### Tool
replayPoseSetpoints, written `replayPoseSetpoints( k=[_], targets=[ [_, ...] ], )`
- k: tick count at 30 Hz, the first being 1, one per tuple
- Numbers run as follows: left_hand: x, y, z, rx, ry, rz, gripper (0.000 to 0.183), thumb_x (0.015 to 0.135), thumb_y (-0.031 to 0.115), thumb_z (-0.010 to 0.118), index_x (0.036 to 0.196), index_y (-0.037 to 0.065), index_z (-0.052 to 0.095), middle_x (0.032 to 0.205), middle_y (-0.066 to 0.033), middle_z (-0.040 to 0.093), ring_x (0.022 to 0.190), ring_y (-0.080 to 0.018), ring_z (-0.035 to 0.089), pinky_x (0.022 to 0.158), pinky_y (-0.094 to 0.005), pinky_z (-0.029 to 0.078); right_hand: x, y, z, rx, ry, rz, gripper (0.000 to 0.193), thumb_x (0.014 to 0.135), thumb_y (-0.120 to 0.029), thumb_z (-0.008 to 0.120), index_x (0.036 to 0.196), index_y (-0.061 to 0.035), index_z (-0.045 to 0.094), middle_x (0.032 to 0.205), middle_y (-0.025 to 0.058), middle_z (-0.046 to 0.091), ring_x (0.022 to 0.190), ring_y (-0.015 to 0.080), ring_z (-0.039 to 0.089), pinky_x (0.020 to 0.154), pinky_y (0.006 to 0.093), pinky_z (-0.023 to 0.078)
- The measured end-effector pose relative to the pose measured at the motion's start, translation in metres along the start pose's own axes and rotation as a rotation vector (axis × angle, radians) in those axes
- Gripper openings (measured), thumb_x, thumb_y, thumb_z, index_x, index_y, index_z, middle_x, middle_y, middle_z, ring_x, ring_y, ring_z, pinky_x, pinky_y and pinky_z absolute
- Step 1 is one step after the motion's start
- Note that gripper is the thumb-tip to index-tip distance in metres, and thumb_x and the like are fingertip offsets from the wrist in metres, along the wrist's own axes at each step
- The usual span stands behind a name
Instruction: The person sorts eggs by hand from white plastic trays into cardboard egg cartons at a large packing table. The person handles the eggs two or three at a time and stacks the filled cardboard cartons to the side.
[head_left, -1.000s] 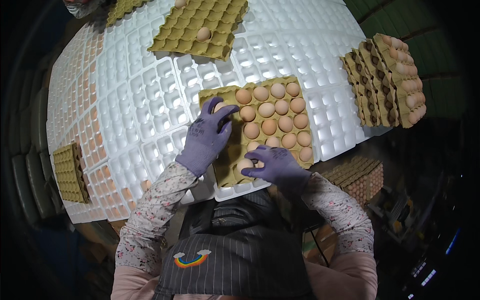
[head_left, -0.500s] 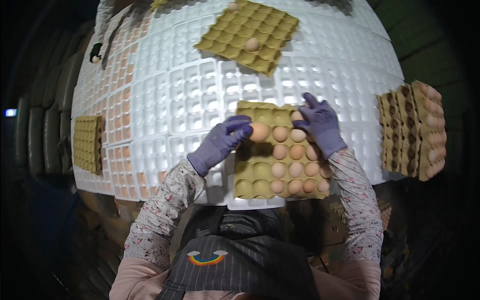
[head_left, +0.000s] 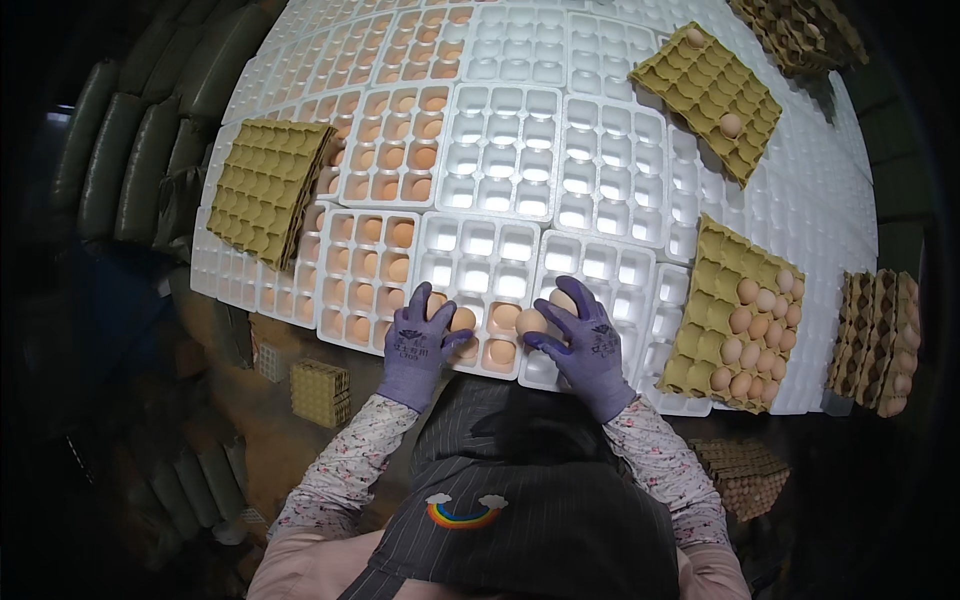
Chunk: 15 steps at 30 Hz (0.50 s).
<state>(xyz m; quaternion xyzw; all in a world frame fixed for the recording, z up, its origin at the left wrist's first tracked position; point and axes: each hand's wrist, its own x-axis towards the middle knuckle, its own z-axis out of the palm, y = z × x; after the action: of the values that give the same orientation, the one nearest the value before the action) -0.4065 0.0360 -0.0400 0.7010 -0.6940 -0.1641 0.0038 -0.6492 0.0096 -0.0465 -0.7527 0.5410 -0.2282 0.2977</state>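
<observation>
In purple gloves, both my hands are over the near edge of a white foam egg tray [head_left: 478,240]. My left hand [head_left: 412,350] is closed round two eggs, a brown egg [head_left: 462,319] by its fingertips and another partly behind its fingers. Facing it, my right hand [head_left: 590,350] grips a pale egg [head_left: 530,321] between thumb and finger, with a second egg [head_left: 563,301] tucked by its forefinger. Between the hands, two brown eggs [head_left: 502,318] sit in the tray's near cells. Cells under my left hand are hidden.
Egg-filled foam trays [head_left: 370,260] lie to the left, under a stack of pulp trays [head_left: 262,190]. On the right is a pulp tray [head_left: 690,330] partly filled with eggs; another pulp tray [head_left: 700,85] lies farther back. Stacked egg trays [head_left: 875,340] stand at the far right.
Both hands have moved left from the pulp tray to the foam tray, carrying eggs. My view has shifted left too, and a few eggs are gone from the pulp tray.
</observation>
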Motion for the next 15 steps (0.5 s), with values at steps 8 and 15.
replayPoseSetpoints(
  k=[8,15],
  targets=[
    [0.064,-0.041,0.006,-0.362,0.003,0.147,0.039,0.088,0.026,0.065,0.126,0.018,0.061,0.129,-0.0126,0.053,0.11,-0.032,0.059,0.087,-0.0415,0.051,0.064,-0.023,0.077,-0.307,-0.077,-0.123,0.033,0.081,-0.018,0.064,0.114,-0.0173,0.063,0.138,0.009,0.048,0.094,0.0287,0.061,0.076,0.041,0.053],
    [0.102,-0.054,-0.004,-0.87,0.052,0.053,0.042,0.091,0.017,0.06,0.132,0.008,0.055,0.127,-0.014,0.056,0.109,-0.0272,0.06,0.093,-0.0368,0.049,0.103,-0.036,0.078,0.231,0.185,0.104,0.036,0.091,-0.016,0.056,0.127,-0.0166,0.058,0.126,0.0146,0.057,0.109,0.0325,0.058,0.089,0.0429,0.05]
  ],
)
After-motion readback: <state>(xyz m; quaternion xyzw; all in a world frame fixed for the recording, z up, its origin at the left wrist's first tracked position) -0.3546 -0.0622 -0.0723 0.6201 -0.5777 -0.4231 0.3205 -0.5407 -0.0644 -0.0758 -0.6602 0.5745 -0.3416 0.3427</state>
